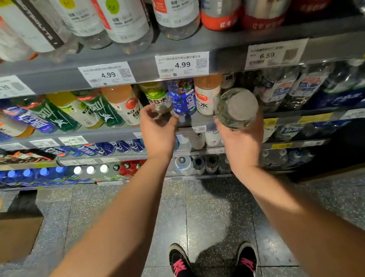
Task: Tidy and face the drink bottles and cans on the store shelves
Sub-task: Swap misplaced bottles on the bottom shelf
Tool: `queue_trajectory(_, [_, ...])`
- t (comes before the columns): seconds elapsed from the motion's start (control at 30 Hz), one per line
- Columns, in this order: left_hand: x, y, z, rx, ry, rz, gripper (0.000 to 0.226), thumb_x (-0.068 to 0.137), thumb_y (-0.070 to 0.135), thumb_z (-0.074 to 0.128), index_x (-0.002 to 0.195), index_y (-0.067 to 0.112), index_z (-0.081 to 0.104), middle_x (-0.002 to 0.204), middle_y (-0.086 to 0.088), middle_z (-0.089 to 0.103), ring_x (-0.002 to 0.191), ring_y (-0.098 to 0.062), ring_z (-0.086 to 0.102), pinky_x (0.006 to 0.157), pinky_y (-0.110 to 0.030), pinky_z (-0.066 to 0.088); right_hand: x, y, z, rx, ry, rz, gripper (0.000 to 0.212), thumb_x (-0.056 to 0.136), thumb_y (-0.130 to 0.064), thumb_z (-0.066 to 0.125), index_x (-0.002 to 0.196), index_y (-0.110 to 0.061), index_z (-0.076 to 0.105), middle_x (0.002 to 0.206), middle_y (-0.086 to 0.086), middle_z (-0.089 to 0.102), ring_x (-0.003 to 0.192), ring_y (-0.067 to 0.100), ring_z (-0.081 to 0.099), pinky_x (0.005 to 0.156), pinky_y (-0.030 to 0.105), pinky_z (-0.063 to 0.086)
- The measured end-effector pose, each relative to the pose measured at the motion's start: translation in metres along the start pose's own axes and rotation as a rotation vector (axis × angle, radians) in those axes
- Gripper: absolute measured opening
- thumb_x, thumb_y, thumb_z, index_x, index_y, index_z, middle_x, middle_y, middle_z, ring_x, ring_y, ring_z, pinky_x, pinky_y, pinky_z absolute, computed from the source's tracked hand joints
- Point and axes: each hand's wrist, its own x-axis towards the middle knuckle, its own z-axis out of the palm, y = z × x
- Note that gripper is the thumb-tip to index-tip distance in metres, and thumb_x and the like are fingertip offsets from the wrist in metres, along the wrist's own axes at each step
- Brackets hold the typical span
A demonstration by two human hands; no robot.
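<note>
My right hand point(240, 138) grips a clear bottle point(237, 107) pulled out from the second shelf, its round base turned toward me. My left hand point(156, 128) reaches under the shelf edge, fingers curled at the foot of a green-labelled bottle point(157, 97); the grip itself is hidden. Beside it stand a blue-labelled bottle point(182, 100) and an orange-capped white bottle point(207, 96). The row carries on to the left with green, yellow and blue drinks point(55, 116).
The upper shelf point(221, 43) holds tall white and silver bottles above price tags. Dark water bottles point(301, 85) fill the right of the second shelf. Lower shelves carry capped bottles point(89, 170). Cardboard boxes point(0, 231) lie on the floor at left. My shoes point(213, 262) stand on speckled tiles.
</note>
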Motion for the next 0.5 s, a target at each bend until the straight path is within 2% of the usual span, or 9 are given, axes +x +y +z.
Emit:
queue_trajectory(0.03, [-0.004, -0.001, -0.009, -0.004, 0.009, -0.008, 0.047, 0.083, 0.011, 0.079, 0.12, 0.012, 0.05, 0.113, -0.003, 0.062, 0.095, -0.012, 0.059, 0.074, 0.0, 0.041, -0.006, -0.004, -0.001, 0.014, 0.001, -0.017, 0.076, 0.072, -0.049, 0.076, 0.123, 0.004, 0.057, 0.115, 0.021, 0.068, 0.105, 0.03, 0.068, 0.095, 0.03, 0.054])
queue_trajectory(0.1, [-0.011, -0.006, -0.029, -0.027, 0.032, -0.033, 0.042, 0.084, 0.01, 0.077, 0.114, 0.017, 0.049, 0.113, -0.003, 0.063, 0.094, -0.011, 0.061, 0.085, -0.011, 0.047, -0.02, -0.02, -0.005, 0.061, -0.102, 0.06, 0.083, 0.07, -0.059, 0.076, 0.118, 0.008, 0.06, 0.111, 0.02, 0.069, 0.102, 0.028, 0.068, 0.089, 0.026, 0.051])
queue_trajectory(0.2, [-0.013, -0.017, -0.067, -0.017, 0.054, -0.065, 0.045, 0.084, 0.015, 0.078, 0.118, 0.017, 0.049, 0.114, 0.0, 0.062, 0.096, -0.009, 0.061, 0.086, -0.012, 0.049, -0.04, -0.039, -0.003, 0.079, -0.311, 0.127, 0.069, 0.073, -0.042, 0.086, 0.121, 0.001, 0.06, 0.113, 0.015, 0.07, 0.103, 0.024, 0.066, 0.086, 0.022, 0.046])
queue_trajectory(0.27, [-0.01, -0.024, -0.091, 0.007, 0.075, -0.084, 0.05, 0.084, 0.022, 0.08, 0.123, 0.016, 0.05, 0.115, -0.001, 0.062, 0.102, -0.016, 0.062, 0.091, -0.027, 0.05, -0.053, -0.049, 0.008, 0.087, -0.395, 0.13, 0.072, 0.072, -0.046, 0.086, 0.126, -0.008, 0.057, 0.117, 0.006, 0.069, 0.107, 0.021, 0.065, 0.089, 0.02, 0.046])
queue_trajectory(0.3, [-0.008, -0.026, -0.104, 0.007, 0.087, -0.095, 0.052, 0.084, 0.024, 0.08, 0.124, 0.015, 0.05, 0.115, -0.001, 0.061, 0.104, -0.017, 0.062, 0.091, -0.03, 0.049, -0.062, -0.057, 0.016, 0.089, -0.419, 0.102, 0.077, 0.07, -0.052, 0.085, 0.127, -0.008, 0.056, 0.118, 0.006, 0.069, 0.108, 0.021, 0.065, 0.092, 0.023, 0.048])
queue_trajectory(0.37, [0.0, -0.033, -0.134, -0.018, 0.106, -0.095, 0.051, 0.084, 0.023, 0.08, 0.124, 0.012, 0.05, 0.114, -0.003, 0.06, 0.104, -0.02, 0.062, 0.09, -0.028, 0.048, -0.081, -0.077, 0.033, 0.071, -0.454, 0.042, 0.087, 0.066, -0.059, 0.083, 0.13, -0.008, 0.053, 0.121, 0.006, 0.067, 0.111, 0.021, 0.063, 0.098, 0.026, 0.048])
queue_trajectory(0.4, [0.004, -0.036, -0.15, -0.023, 0.116, -0.088, 0.05, 0.084, 0.022, 0.08, 0.123, 0.012, 0.05, 0.113, -0.004, 0.061, 0.102, -0.02, 0.063, 0.086, -0.024, 0.048, -0.091, -0.087, 0.042, 0.082, -0.471, 0.037, 0.085, 0.067, -0.053, 0.086, 0.131, -0.009, 0.052, 0.121, 0.003, 0.065, 0.111, 0.017, 0.061, 0.097, 0.018, 0.045])
queue_trajectory(0.47, [0.016, -0.046, -0.18, -0.022, 0.136, -0.079, 0.047, 0.085, 0.02, 0.079, 0.121, 0.013, 0.05, 0.109, -0.007, 0.066, 0.095, -0.019, 0.064, 0.074, -0.01, 0.043, -0.11, -0.106, 0.06, 0.13, -0.52, 0.058, 0.07, 0.07, -0.032, 0.09, 0.127, -0.021, 0.052, 0.112, -0.014, 0.062, 0.099, -0.007, 0.058, 0.085, -0.002, 0.036])
queue_trajectory(0.5, [0.024, -0.052, -0.195, -0.025, 0.137, -0.081, 0.045, 0.085, 0.019, 0.079, 0.119, 0.014, 0.051, 0.107, -0.008, 0.067, 0.092, -0.017, 0.064, 0.068, -0.005, 0.041, -0.122, -0.114, 0.071, 0.16, -0.532, 0.055, 0.065, 0.071, -0.025, 0.09, 0.122, -0.029, 0.052, 0.108, -0.021, 0.061, 0.094, -0.018, 0.055, 0.081, -0.005, 0.034])
